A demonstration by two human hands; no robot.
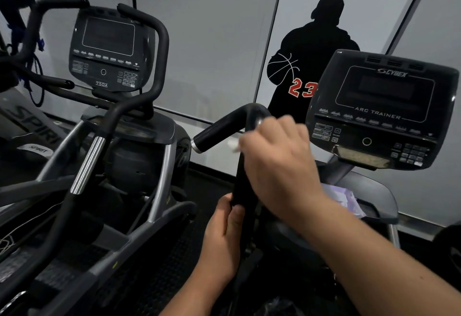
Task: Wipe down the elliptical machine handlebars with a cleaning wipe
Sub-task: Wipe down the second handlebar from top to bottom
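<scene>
A black padded handlebar (222,131) rises in the middle of the view and bends left to a chrome-capped end. My right hand (277,163) is curled round its upright part just below the bend, with a bit of white cleaning wipe (233,145) poking out at the fingers. The hand is blurred. Lower down, my left hand (222,236) grips the same bar, thumb and fingers wrapped round it. The rest of the wipe is hidden inside my right hand.
The Cybex Arc Trainer console (381,108) stands to the right, with a purple-white packet (341,197) on the shelf below it. A second machine with console (107,51) and handlebars (94,146) fills the left. A grey wall with a basketball-player decal (316,49) is behind.
</scene>
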